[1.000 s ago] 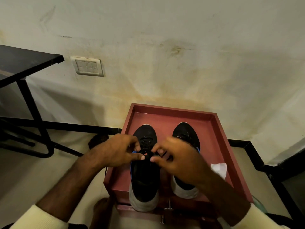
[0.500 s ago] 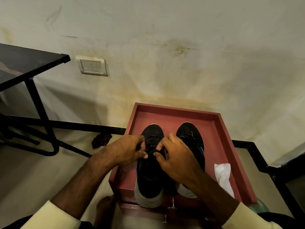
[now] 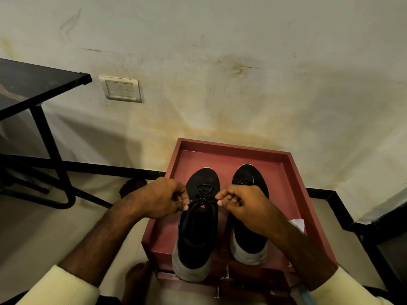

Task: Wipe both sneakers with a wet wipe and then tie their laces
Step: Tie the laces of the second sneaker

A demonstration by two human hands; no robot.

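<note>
Tension is what this grip is for: the left hand (image 3: 158,198), fingers curled, pinches one end of the lace (image 3: 204,201) between thumb and forefinger just off the left flank of the left sneaker (image 3: 196,227), and draws it outward toward the left edge of the red tray (image 3: 231,148). That sneaker lies left of the tray's middle, toe toward the far edge and heel hanging a little over the near edge, which puts its eyelets straight under the person's view and within easy reach of both hands. The lace runs as one taut dark line across the tongue, so this looks like the cinching of a first crossing or knot rather than a finished bow. The right hand (image 3: 240,201) mirrors the left, curled and pinching the other end, pulling toward the right edge so the two pulls balance and the shoe need not be held down. It hangs above the right sneaker (image 3: 250,175), which lies parallel and just beside its mate; whether that one's laces are tied is hidden by the hand. The wet wipe (image 3: 298,223) lies by the right edge, partly behind the forearm, set out of the way, which suggests the wiping is done.
</note>
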